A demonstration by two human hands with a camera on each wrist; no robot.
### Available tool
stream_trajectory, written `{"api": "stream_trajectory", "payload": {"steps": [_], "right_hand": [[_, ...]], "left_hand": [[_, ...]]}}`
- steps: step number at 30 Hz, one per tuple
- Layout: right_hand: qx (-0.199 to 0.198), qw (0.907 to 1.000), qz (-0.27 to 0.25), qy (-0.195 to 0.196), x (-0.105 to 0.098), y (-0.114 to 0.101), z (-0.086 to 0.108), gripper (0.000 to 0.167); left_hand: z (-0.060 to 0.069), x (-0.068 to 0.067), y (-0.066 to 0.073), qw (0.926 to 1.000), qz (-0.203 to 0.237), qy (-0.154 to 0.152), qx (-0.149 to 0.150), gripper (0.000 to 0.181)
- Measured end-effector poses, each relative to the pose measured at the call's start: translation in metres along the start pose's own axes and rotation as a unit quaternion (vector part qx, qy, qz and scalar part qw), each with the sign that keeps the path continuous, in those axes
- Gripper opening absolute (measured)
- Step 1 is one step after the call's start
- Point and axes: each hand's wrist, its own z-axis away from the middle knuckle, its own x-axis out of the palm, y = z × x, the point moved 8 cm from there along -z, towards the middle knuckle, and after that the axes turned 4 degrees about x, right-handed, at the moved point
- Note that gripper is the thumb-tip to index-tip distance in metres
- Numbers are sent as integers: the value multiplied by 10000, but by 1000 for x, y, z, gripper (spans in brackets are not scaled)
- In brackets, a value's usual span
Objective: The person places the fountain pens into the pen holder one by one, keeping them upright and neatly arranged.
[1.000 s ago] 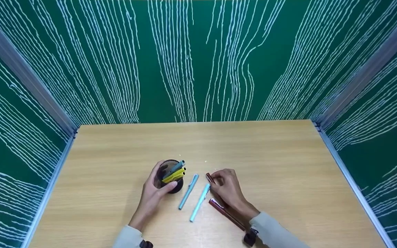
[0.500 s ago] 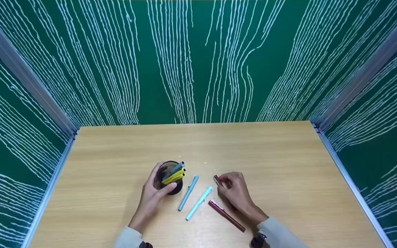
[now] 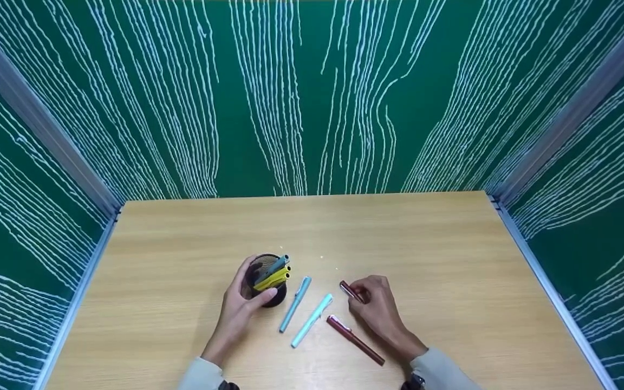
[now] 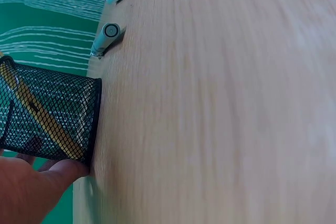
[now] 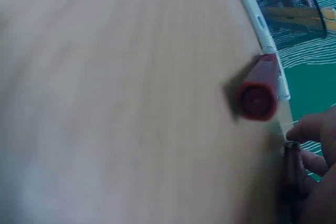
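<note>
My left hand (image 3: 236, 311) grips a black mesh pen cup (image 3: 279, 298) standing on the table, with fingers and thumb around its side. Yellow pens (image 3: 272, 280) and a blue-grey pen (image 3: 277, 264) lean inside the cup; through the mesh, the left wrist view shows a yellow pen (image 4: 44, 116) slanting. Between the fingertips of my right hand (image 3: 381, 311) a dark red pen (image 3: 349, 290) is pinched, its far end sticking out toward the upper left. Another dark red pen (image 3: 356, 340) lies in front of that hand. Two light blue pens, a duller one (image 3: 294, 305) and a brighter one (image 3: 312, 320), lie between the hands.
The wooden table (image 3: 182, 233) meets green walls (image 3: 258, 181) streaked with white lines at its back and sides. Metal frame posts (image 3: 550, 114) stand at the corners. A few tiny white specks lie beyond the pens.
My right hand has moved rightward and slightly nearer with the dark red pen, away from the brighter light blue pen, which has turned a little. The left hand keeps its hold on the cup.
</note>
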Motion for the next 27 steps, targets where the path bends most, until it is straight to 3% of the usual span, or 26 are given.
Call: {"api": "stream_trajectory", "payload": {"steps": [4, 14, 23, 27], "right_hand": [[-128, 9999, 80, 66, 1, 0, 2, 25], [105, 9994, 312, -57, 0, 0, 1, 16], [857, 9949, -526, -60, -19, -6, -2, 12], [924, 9924, -809, 51, -32, -15, -5, 12]], "left_hand": [[0, -1, -1, 10000, -31, 7, 5, 95], [0, 0, 0, 10000, -19, 12, -28, 94], [1, -1, 0, 10000, -29, 18, -17, 95], [0, 0, -1, 10000, -24, 14, -9, 96]]}}
